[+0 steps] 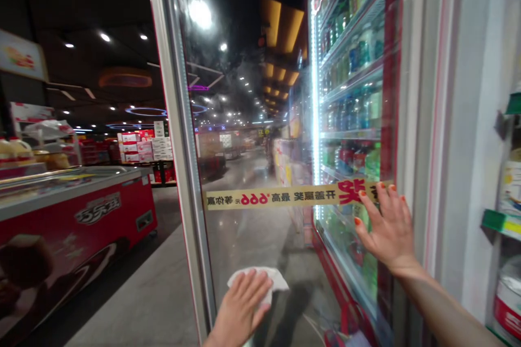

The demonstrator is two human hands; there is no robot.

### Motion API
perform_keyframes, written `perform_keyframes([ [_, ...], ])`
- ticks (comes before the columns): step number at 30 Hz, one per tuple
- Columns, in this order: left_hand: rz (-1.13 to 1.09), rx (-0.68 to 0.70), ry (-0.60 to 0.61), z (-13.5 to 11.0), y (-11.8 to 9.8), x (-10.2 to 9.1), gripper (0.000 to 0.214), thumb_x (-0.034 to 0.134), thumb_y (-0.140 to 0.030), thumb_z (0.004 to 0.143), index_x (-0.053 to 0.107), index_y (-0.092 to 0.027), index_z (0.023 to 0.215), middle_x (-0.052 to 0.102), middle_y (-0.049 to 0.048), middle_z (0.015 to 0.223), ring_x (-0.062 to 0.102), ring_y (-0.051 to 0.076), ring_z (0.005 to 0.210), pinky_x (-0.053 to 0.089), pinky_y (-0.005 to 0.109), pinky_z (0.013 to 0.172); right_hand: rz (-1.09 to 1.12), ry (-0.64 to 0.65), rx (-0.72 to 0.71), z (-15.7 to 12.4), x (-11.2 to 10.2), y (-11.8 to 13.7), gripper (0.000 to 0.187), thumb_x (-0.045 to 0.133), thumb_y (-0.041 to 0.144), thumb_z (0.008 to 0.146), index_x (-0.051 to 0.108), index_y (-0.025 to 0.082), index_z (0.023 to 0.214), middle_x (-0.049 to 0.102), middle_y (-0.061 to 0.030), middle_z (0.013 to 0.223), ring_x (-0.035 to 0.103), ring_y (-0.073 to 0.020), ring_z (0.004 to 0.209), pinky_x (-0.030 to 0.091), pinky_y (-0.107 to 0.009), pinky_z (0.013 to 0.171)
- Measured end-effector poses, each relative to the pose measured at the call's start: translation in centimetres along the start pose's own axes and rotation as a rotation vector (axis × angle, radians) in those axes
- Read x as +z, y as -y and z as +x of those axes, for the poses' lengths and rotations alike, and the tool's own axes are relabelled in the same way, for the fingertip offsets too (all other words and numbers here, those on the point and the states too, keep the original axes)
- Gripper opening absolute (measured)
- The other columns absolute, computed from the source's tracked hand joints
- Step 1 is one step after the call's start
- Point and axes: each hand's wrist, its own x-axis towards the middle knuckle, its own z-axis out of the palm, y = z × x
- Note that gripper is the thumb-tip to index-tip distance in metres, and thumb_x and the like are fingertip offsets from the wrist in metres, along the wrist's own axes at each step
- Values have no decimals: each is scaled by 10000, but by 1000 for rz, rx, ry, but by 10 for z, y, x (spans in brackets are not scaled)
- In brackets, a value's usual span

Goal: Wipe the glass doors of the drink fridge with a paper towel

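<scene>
My left hand [240, 306] presses a crumpled white cloth [279, 280] against the lower part of a glass cooler door [248, 238]. My right hand [386, 230] lies flat on the same pane with its fingers spread, holding nothing, its fingertips at the end of a yellow printed strip [280, 197] stuck across the glass. Behind the door's silver frame [179, 119], lit shelves of bottled drinks [350, 114] stand inside a red-trimmed cooler. The door stands swung out from the cooler, and the lower shelves are partly hidden behind my right hand.
A red chest freezer [77, 217] stands to the left across a grey floor aisle. Stacked cartons [144, 143] rise behind it. A store shelf with packaged goods [504, 195] sits at the far right, close to my right arm.
</scene>
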Motion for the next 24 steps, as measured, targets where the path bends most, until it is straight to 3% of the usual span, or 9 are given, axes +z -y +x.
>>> perform_keyframes([
  [2,28,-204,25,22,41,2,817,597,-446,1028,264,-168,1721,136,128,1820,64,332,1718,113,523,1403,-1,-4,-4,1,-1,0,768,591,437,1039,270,346,1731,211,-67,1822,237,-360,1675,264,-632,1341],
  [5,79,-498,50,64,82,10,886,599,-374,1028,136,-101,1732,49,225,1813,-28,410,1708,181,663,1356,-8,-8,-10,1,-2,1,757,585,439,1042,285,335,1729,214,-73,1822,235,-365,1675,258,-629,1344],
  [8,49,-233,39,60,60,7,881,603,-500,1015,217,-157,1730,75,139,1829,0,382,1716,82,613,1387,-2,-4,-6,0,-2,0,762,589,427,1039,284,328,1730,214,-75,1822,238,-365,1675,258,-629,1344],
  [11,-14,146,22,8,13,-11,733,539,-661,996,361,-435,1671,114,-164,1814,1,176,1721,33,359,1403,-1,-7,-9,0,-1,0,778,602,417,1031,276,329,1731,203,-70,1825,237,-360,1676,260,-627,1345],
  [13,-30,243,4,-24,1,-23,645,529,-666,992,398,-550,1614,124,-278,1776,-13,88,1707,40,272,1387,-2,-8,-13,0,0,0,785,607,414,1029,269,329,1733,199,-69,1826,238,-355,1676,260,-622,1346],
  [15,-28,214,20,-29,13,-28,651,557,-632,994,398,-537,1618,136,-265,1777,5,84,1706,56,265,1388,-5,-3,-15,-1,0,-1,786,608,411,1029,269,326,1733,200,-73,1826,239,-355,1676,262,-621,1346],
  [20,17,-227,87,64,93,-13,935,592,-547,1015,169,-119,1731,69,167,1822,-11,367,1714,70,602,1394,-15,-8,-8,-1,0,-2,795,611,423,1015,280,324,1730,202,-82,1826,238,-390,1671,277,-659,1328],
  [21,16,-366,94,87,105,-10,943,588,-527,1019,129,-124,1738,49,172,1826,-16,364,1714,91,610,1393,-16,-5,-9,-1,0,-3,797,608,426,1014,277,322,1731,201,-83,1827,236,-393,1671,282,-665,1324],
  [24,-86,-496,81,133,122,-8,981,593,-600,996,119,-185,1748,33,143,1837,-26,373,1712,66,655,1389,-19,6,-13,-1,-1,-3,801,591,427,1014,261,319,1735,191,-83,1830,226,-391,1675,298,-667,1316],
])
